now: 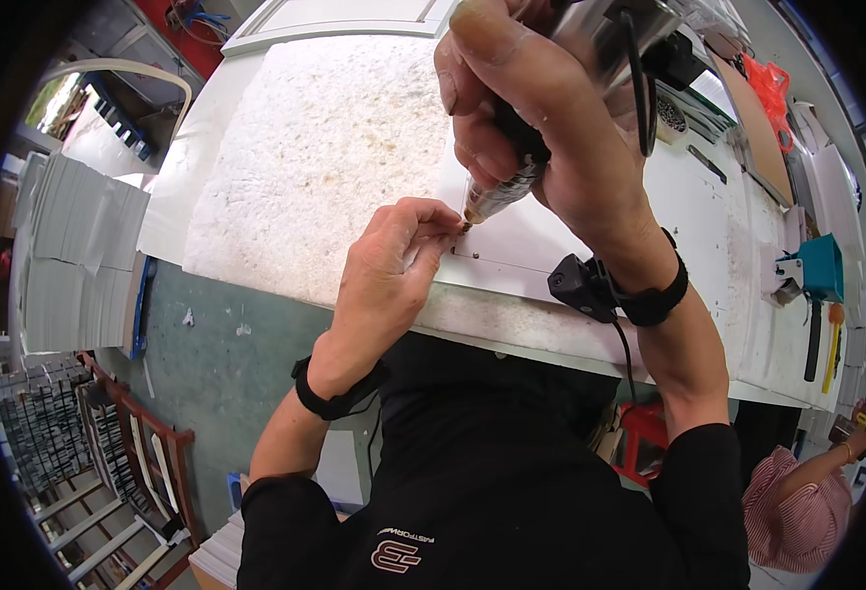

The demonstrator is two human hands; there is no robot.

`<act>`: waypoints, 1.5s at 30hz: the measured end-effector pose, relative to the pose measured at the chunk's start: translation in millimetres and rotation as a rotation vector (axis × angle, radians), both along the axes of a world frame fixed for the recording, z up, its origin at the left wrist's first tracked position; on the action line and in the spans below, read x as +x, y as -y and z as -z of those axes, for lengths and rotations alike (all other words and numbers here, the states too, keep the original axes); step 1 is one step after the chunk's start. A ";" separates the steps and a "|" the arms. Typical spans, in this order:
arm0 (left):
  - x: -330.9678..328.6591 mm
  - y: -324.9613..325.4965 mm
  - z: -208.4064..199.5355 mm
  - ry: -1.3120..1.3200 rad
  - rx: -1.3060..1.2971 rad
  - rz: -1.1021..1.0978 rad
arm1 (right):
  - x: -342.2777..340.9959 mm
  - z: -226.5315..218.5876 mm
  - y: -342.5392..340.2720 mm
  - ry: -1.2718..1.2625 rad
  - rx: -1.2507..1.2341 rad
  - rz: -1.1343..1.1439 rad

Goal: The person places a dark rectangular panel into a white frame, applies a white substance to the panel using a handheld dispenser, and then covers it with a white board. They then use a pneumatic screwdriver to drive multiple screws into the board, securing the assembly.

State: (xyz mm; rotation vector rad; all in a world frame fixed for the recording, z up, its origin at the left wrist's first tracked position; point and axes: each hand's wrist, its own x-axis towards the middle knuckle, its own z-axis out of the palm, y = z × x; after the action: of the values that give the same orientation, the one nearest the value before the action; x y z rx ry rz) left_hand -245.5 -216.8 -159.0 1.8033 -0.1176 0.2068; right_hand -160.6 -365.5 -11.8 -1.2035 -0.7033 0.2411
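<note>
My right hand [576,118] is wrapped round a power screwdriver [500,195], whose silver body rises out of the top of the view. Its narrow tip points down and left onto a white panel [531,258]. Right at that tip, my left hand [391,265] pinches thumb and fingers together; whatever sits between them is too small to make out. A small dark screw-like piece [475,256] stands on the panel beside my fingertips, close to its near edge.
A rough white foam board [305,167] covers the bench's left part. To the right are a tub of small metal pieces [671,116], a teal tool [822,267] and a black-handled tool [812,342]. Stacked panels [84,256] stand at left. Another person's arm [816,472] shows at lower right.
</note>
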 end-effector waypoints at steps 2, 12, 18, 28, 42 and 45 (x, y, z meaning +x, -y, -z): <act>-0.2 0.4 0.6 -0.004 0.002 -0.004 | 1.6 2.3 1.1 -0.026 -0.017 -0.013; -3.6 1.4 -1.2 0.052 0.027 -0.054 | 24.1 30.6 -14.0 0.389 -0.079 -0.006; -3.7 0.2 -1.9 0.123 0.141 -0.095 | 12.7 37.1 -16.5 0.273 -0.084 -0.010; -0.7 8.1 -28.3 0.254 0.690 0.006 | 2.2 -16.8 44.2 0.149 -0.024 0.151; 126.8 189.1 -46.0 0.516 0.702 0.677 | 14.3 22.7 250.9 0.205 0.055 0.909; 134.7 203.3 -38.6 0.560 0.734 0.734 | 7.7 29.4 263.0 0.200 0.064 0.928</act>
State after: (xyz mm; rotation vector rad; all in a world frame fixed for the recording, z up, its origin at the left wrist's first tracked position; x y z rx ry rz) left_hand -110.8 -420.1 -120.3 2.2284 -1.3742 0.1384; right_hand -152.9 -628.5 -41.2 -1.3822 -0.2588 -0.6746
